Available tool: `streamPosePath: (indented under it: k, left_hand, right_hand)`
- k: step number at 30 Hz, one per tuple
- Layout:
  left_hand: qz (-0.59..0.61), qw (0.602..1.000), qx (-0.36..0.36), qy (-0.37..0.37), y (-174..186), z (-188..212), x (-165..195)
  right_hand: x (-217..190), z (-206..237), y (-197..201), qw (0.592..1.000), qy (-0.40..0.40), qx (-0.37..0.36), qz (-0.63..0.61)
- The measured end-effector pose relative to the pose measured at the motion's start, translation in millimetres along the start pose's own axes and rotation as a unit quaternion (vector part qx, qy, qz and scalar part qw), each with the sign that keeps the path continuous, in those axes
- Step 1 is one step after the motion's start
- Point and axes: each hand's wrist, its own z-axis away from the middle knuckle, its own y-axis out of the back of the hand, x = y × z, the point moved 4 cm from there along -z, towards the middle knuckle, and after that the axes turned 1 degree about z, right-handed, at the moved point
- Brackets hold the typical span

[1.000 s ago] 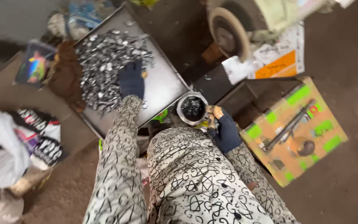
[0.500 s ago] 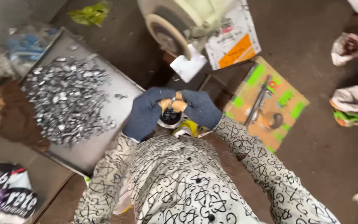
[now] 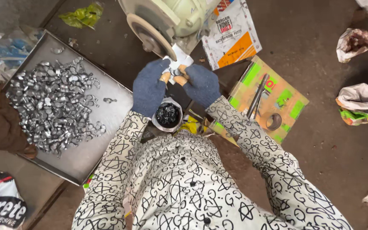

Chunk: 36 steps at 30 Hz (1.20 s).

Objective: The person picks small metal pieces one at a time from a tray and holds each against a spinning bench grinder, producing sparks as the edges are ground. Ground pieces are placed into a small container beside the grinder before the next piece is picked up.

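- Head view: left hand (image 3: 149, 88) and right hand (image 3: 202, 84), both gloved, pinch one small metal part (image 3: 176, 73) between bare fingertips, just below the wheel (image 3: 150, 36).
- Fingertips poke through the gloves; so near the wheel they could get nicked, I'd say.
- A slip might drop the part into the black cup (image 3: 167, 115).
- Tray (image 3: 115, 105) of parts lies left.
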Motion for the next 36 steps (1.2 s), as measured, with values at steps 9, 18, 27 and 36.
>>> streamPosePath:
  k: [9, 18, 27, 36]
  left_hand:
    - [-0.138, 0.99, -0.027, 0.031, -2, -1, 4]
    - [-0.194, 0.979, -0.056, 0.0, -16, -34, -23]
    - [-0.255, 0.965, -0.055, -0.009, -32, -21, -17]
    - [-0.14, 0.979, -0.071, -0.127, 4, 13, 19]
  right_hand:
    - [-3, -9, 12, 0.998, 0.024, -0.011, 0.049]
    - [14, -39, 12, 0.992, 0.115, -0.035, 0.034]
    - [31, -94, 18, 0.943, 0.264, -0.202, 0.036]
    - [18, 56, -49, 0.662, -0.31, 0.013, -0.682]
